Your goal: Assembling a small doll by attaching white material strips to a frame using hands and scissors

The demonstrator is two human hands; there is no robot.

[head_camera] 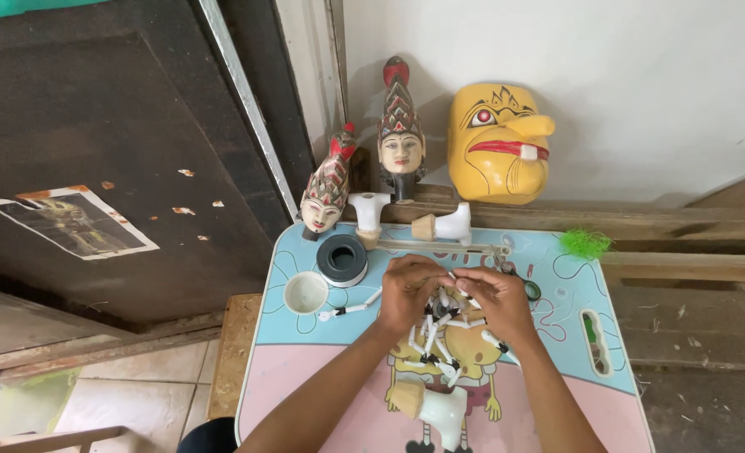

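— What were the hands doing over the bench (pixel 322 369)?

— Both forearms reached up from the bottom edge and met at the middle of the cartoon-printed top. The left hand (pixel 407 291) was curled, knuckles up, fingers closed round a bunch of small white sticks (pixel 439 335) with black tips. The right hand (pixel 498 302) bent in from the other side, fingertips pinched on the top of the same bunch.

— And where did the sticks lie?

— Held between the two hands just above the bench, fanning downward; one loose stick (pixel 349 309) lay on the bench to the left of the left hand.

— What else was near?

— A white cup (pixel 305 293) and a dark grey roll (pixel 342 260) sat side by side at the left, well apart from the hands. A white carved piece (pixel 439 408) with a tan end lay near the front edge, below the sticks. Two similar white pieces (pixel 406 216) rested at the back edge. Behind them stood two painted puppet heads (pixel 364 172) and a yellow mask (pixel 498 143) against the wall. A green tuft (pixel 585 243) lay at the back right corner.
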